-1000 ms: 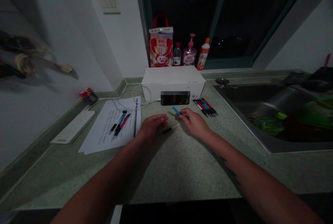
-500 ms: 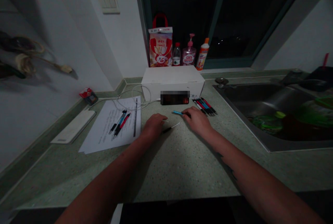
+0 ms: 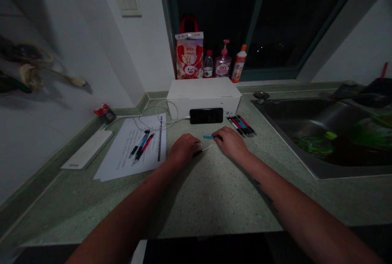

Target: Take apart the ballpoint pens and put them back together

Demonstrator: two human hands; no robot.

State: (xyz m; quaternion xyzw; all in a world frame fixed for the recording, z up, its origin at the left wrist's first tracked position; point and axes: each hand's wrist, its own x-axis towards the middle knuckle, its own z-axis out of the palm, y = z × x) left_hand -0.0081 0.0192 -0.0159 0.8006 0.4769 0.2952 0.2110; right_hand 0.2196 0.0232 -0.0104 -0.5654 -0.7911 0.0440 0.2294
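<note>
My left hand (image 3: 183,148) rests knuckles-up on the green counter (image 3: 211,190), fingers curled, right beside the dark end of a thin pen refill (image 3: 203,150). Whether it grips the refill I cannot make out. My right hand (image 3: 231,143) lies palm down with its fingertips pinched on a blue pen barrel (image 3: 208,137) that points left. A row of several pens (image 3: 241,126) lies just beyond my right hand. Three more pens (image 3: 141,144) lie on a printed sheet (image 3: 134,147) to the left.
A black phone (image 3: 206,115) leans on a white box (image 3: 203,94) with a white cable (image 3: 153,119) plugged in. Bottles and a red bag (image 3: 190,53) stand on the sill. A steel sink (image 3: 321,133) holds green items at the right. A white flat slab (image 3: 87,149) lies by the left wall.
My right hand lowered the blue pen barrel from a tilt to nearly flat and shifted slightly right. My left hand stayed by the refill.
</note>
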